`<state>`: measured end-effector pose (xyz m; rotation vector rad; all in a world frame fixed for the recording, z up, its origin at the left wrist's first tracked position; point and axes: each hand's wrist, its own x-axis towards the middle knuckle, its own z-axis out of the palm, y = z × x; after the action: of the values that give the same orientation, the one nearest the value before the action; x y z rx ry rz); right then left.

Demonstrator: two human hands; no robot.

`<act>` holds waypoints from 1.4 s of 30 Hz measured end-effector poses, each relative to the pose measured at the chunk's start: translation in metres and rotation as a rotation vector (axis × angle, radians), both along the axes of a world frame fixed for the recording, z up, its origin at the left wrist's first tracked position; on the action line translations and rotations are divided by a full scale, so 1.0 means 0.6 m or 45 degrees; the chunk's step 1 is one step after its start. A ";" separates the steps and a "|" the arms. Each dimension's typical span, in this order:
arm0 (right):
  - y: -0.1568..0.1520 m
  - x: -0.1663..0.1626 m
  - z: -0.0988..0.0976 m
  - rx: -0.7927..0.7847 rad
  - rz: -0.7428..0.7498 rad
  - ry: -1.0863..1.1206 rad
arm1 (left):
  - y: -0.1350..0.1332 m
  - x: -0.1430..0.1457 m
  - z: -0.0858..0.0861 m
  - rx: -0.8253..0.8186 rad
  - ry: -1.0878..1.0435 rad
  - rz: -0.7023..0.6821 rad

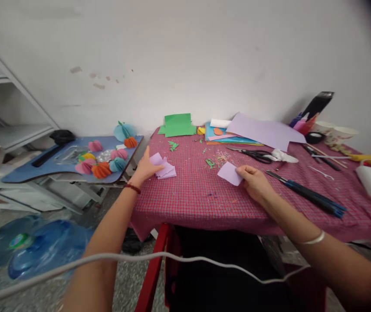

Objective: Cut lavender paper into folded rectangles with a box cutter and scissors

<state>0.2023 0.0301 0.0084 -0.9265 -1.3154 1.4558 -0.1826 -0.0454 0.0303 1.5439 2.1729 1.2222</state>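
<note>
My left hand [146,167] reaches to the table's left edge and pinches a small stack of lilac paper pieces [165,168] between thumb and fingers. My right hand [254,182] lies near the middle of the red checked tablecloth [198,195], its fingers closed on the edge of a single lilac paper piece [229,173]. Both papers rest on the cloth.
Black scissors [253,154], dark sticks [305,193], a large lilac sheet [265,131], coloured paper stack [227,136] and green paper [178,125] lie farther back. Paper pumpkins [102,164] sit on a blue side table [42,167]. Water bottles [38,247] lie on the floor at left.
</note>
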 end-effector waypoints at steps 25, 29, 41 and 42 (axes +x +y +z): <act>-0.163 0.018 0.090 -0.053 0.311 0.227 | -0.125 0.353 0.076 1.012 0.868 -1.093; -0.153 0.041 0.088 -0.134 0.201 0.258 | -0.121 0.365 0.060 1.016 0.968 -1.052; -0.161 0.050 0.051 -0.488 0.364 0.428 | -0.109 0.388 0.031 0.714 1.173 -0.868; -0.158 0.047 0.045 -0.483 0.363 0.403 | -0.111 0.392 0.028 0.654 1.174 -0.846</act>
<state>0.2307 -0.0649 0.0355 -0.7202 -0.9808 2.0306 0.0524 -0.1121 0.0472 3.1815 1.4108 0.9460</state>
